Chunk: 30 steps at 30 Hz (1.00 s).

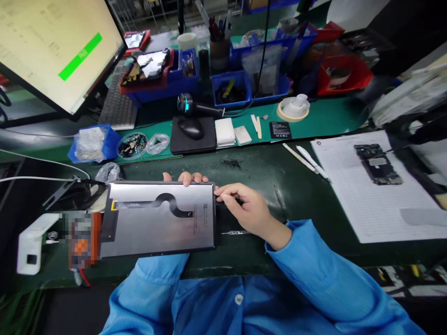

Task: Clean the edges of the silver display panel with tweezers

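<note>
A tablet display panel (150, 235), its grey back facing up with a curved dark flex cable (170, 204) on it, is held slightly tilted over the bench. My left hand (188, 178) grips it from beneath, its fingertips curled over the far long edge; the palm is hidden. At the panel's upper right corner, my right hand (249, 208) is closed in a pinch; anything between its fingertips is too small to tell. A slim metal tool (234, 232) lies on the bench just below my right hand, partly covered by it.
An orange multimeter (94, 239) stands left of the panel. Black scraps (232, 164) lie beyond it. At the right, a phone board assembly (378, 165) rests on lined paper (363, 218). Across the back are a mouse (190, 128), scanner (195, 107), tape roll (292, 110), bins and a monitor (59, 42).
</note>
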Each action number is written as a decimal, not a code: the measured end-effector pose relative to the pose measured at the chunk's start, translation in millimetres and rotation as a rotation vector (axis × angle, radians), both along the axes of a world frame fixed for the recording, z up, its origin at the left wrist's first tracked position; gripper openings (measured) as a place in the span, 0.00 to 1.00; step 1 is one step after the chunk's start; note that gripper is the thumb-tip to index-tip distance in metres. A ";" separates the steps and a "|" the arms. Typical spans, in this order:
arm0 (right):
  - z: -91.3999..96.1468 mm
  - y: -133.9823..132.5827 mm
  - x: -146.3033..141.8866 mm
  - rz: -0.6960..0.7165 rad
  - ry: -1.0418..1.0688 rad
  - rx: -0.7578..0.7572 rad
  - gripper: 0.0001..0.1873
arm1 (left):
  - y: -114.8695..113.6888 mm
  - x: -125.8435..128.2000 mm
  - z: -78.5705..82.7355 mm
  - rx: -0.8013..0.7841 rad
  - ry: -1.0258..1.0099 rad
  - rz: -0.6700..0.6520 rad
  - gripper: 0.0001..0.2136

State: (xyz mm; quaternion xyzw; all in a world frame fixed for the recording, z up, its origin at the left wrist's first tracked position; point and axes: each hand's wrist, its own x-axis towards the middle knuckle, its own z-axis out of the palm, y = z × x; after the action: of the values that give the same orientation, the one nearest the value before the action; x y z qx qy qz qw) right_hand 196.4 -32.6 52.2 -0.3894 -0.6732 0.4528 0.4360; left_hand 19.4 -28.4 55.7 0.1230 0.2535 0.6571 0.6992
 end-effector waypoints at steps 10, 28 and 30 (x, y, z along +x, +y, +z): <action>1.7 0.0 -1.2 0.003 0.093 -0.107 0.09 | -1.2 -3.0 -3.1 0.026 -0.030 -0.043 0.29; -10.5 9.9 -5.7 -0.141 0.028 -0.356 0.17 | -4.9 -2.2 15.3 0.011 -0.044 -0.009 0.31; -9.0 8.6 -8.8 -0.060 0.126 -0.492 0.16 | -3.9 0.5 11.0 0.051 -0.053 0.004 0.32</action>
State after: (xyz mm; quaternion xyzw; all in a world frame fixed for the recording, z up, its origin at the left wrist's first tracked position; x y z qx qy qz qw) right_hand 187.6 -24.0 43.2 -0.4747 -0.5021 0.6134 0.3825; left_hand 19.9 -32.3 66.6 0.1231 0.2183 0.6677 0.7010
